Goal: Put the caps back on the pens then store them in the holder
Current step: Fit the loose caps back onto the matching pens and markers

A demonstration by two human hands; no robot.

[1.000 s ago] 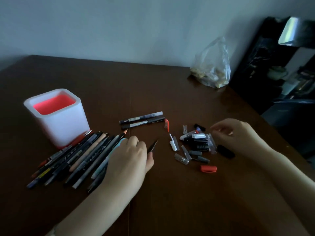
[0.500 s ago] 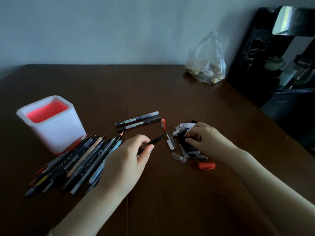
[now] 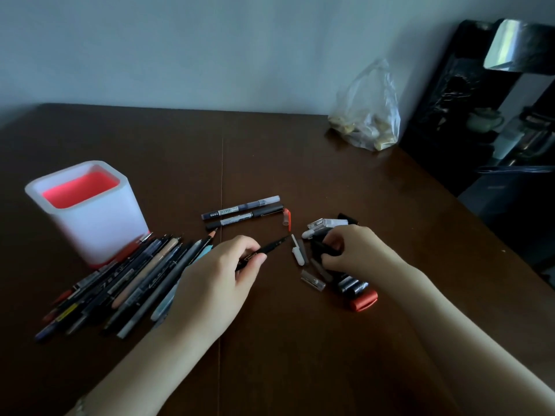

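My left hand (image 3: 219, 271) pinches a thin black pen (image 3: 270, 247) with its bare tip pointing right. My right hand (image 3: 357, 250) sits on the pile of loose caps (image 3: 345, 283) and pinches a black cap (image 3: 326, 249) between thumb and fingers. The white holder (image 3: 87, 217) with a red inside stands at the left. A heap of uncapped pens and pencils (image 3: 126, 283) lies in front of it. Two capped pens (image 3: 240, 213) lie side by side at mid table. A white cap (image 3: 298, 253) and an orange cap (image 3: 287, 218) lie between the hands.
A red cap (image 3: 363, 300) lies at the near end of the cap pile. A clear plastic bag (image 3: 368, 115) sits at the table's far right by the wall. Dark shelving (image 3: 486, 100) stands beyond the table's right edge.
My left hand picked the black pen out of the heap and lifted its tip rightward. My right hand came down onto the cap pile and closed on a black cap.
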